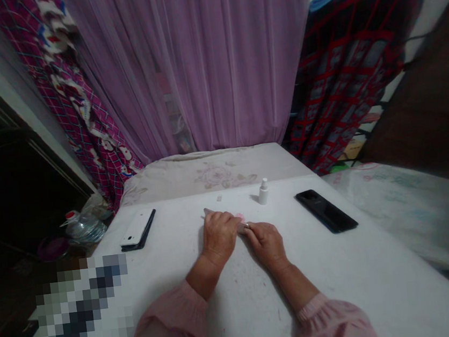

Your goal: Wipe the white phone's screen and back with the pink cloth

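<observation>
My left hand (221, 235) is closed over a slim, pale, flat object like a phone (243, 229), covering most of it. One corner sticks out beyond the left fingers, and the other end shows between my two hands. My right hand (267, 240) pinches that end with thumb and fingers, near a small shiny spot. Just behind the fingers is a small pink patch (240, 218), too little seen to name. A white spray bottle (264, 192) stands upright beyond my right hand. Past my left hand lies a tiny pale square (219, 199).
On the left of the white table (248, 306), a white phone (137, 227) lies over a dark item. A black phone (326, 211) lies at the right. Purple curtains (212, 61) hang behind the table. A clear plastic bottle (83, 227) stands beyond the left edge; a blurred patch hides the near left.
</observation>
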Motion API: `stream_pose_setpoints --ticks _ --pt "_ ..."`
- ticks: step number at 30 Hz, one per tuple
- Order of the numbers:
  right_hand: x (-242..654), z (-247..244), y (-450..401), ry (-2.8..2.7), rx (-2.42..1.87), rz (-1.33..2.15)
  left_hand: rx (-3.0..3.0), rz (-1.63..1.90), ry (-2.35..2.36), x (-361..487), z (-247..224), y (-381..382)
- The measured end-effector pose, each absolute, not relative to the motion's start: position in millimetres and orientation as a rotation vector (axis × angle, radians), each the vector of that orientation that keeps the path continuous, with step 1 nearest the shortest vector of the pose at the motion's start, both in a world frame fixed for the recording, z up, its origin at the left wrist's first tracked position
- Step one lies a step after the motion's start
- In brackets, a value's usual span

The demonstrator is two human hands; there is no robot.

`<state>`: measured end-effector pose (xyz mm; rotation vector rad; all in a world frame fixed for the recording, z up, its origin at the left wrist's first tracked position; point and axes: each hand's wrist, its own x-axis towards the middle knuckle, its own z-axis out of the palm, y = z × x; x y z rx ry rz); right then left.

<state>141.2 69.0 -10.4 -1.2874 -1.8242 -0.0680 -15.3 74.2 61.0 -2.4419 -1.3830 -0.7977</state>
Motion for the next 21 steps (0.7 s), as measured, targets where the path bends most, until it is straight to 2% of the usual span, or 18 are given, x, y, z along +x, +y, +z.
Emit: stream_pose_setpoints --ticks 12,21 --pt "142 -16 71 -1.814 -1.275 -0.088 -2.317 -0.749 -1.573 -64 63 98" --pt "141 -17 72 -1.794 -1.359 -0.020 -2.259 -0.709 -1.645 -69 66 111"
